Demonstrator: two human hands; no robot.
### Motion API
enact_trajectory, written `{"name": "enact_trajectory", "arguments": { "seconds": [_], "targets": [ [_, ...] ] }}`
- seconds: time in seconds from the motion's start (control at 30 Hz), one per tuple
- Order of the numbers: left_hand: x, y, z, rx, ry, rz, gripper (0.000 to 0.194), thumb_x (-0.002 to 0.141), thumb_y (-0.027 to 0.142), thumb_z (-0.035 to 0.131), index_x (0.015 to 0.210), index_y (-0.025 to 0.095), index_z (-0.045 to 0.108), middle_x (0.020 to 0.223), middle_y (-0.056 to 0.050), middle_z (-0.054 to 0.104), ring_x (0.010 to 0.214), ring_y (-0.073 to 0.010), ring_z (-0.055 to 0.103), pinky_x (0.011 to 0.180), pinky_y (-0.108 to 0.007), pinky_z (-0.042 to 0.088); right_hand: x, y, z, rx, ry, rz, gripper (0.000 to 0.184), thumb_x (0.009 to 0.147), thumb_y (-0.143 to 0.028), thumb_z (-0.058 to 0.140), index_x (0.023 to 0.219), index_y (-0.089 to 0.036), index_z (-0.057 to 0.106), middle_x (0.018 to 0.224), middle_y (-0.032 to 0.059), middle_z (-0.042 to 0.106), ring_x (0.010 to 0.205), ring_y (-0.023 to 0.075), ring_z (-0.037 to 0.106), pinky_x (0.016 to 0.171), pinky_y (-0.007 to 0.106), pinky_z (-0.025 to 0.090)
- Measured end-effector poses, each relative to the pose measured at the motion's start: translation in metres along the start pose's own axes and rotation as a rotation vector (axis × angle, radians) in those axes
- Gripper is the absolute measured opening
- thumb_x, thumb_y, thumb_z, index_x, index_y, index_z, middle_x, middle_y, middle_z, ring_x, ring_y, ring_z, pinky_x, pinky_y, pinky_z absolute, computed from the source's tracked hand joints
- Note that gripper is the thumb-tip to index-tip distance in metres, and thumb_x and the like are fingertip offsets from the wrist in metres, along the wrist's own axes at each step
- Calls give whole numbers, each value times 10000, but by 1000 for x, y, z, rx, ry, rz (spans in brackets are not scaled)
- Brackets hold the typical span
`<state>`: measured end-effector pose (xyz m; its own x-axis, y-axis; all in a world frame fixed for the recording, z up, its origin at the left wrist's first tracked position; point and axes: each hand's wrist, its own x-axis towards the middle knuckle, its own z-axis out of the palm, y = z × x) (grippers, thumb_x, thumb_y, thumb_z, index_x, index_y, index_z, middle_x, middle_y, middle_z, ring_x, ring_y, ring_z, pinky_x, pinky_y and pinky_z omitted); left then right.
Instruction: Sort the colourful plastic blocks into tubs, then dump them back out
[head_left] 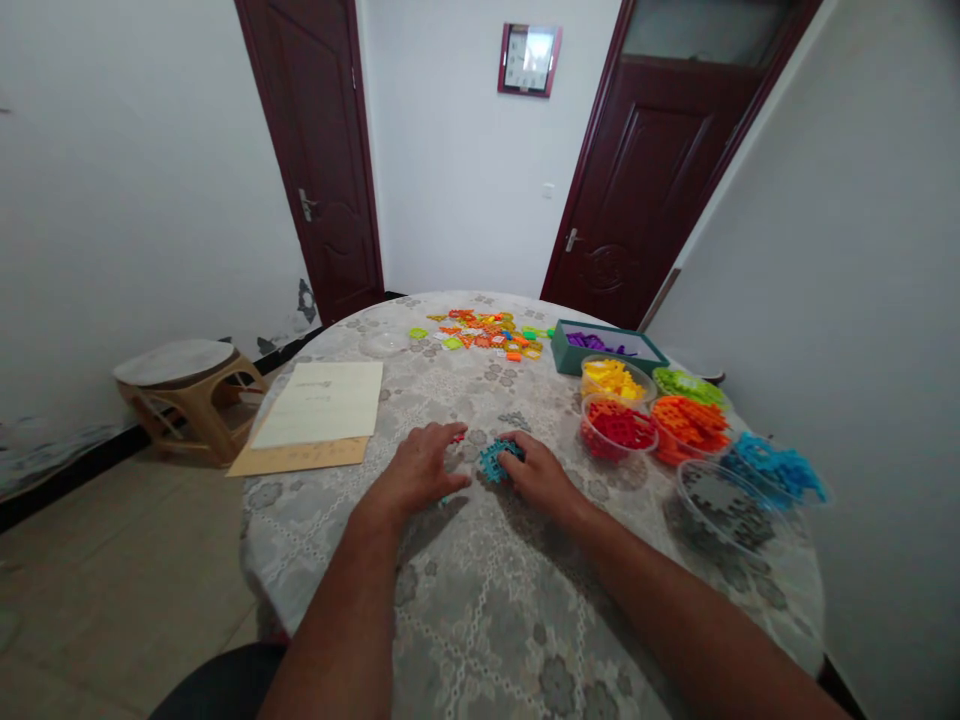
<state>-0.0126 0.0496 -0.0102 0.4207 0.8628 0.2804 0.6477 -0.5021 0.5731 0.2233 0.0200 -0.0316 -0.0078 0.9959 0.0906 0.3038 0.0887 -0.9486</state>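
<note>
My right hand [531, 470] is closed around a clump of teal interlocking plastic pieces [494, 460], with the thumb and fingers on its right side. To its left, my left hand [427, 468] is held with thumb and fingers apart, nothing gripped between them. A small red piece [459, 437] shows by the left fingertips, and a bit of teal [444, 499] shows under the left thumb. Just beyond the right hand lies a grey piece [514, 419] on the patterned tablecloth [480, 590].
On the right stand clear tubs of red [619, 425], yellow [615, 380], orange [688, 425], green [688, 386], blue [776, 467] and grey pieces [731, 505]. Behind them is a green box [570, 358] with purple pieces. Mixed colourful pieces [487, 330] lie at the back; papers [322, 405] lie left.
</note>
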Motion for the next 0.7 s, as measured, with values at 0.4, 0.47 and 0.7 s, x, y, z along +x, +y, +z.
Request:
{"name": "enact_trajectory", "arguments": {
  "seconds": [0.4,0.47,0.7],
  "targets": [
    [-19,5,-12,223,-173,-220,349,598,214,811,938,257,742,989,-129,720,971,-345,683,851,-436,511,-17,11,-5,-91,141,-35,383,862,-368,665,1213,-235,741,891,30,723,793,213,646,762,332,518],
    [-17,6,-10,196,-168,-194,314,644,226,795,952,258,743,992,-114,717,972,-323,687,858,-415,522,-16,13,-6,-27,134,-12,406,848,-366,677,1229,-238,731,813,12,692,732,201,629,711,320,514],
    [-2,36,24,-131,-3,110,481,785,278,790,1250,281,665,1231,-88,667,1176,-277,640,1064,-438,512,-11,14,-8,204,59,26,356,826,-392,699,1157,-265,731,828,10,692,768,215,640,679,308,522]
  ]
}}
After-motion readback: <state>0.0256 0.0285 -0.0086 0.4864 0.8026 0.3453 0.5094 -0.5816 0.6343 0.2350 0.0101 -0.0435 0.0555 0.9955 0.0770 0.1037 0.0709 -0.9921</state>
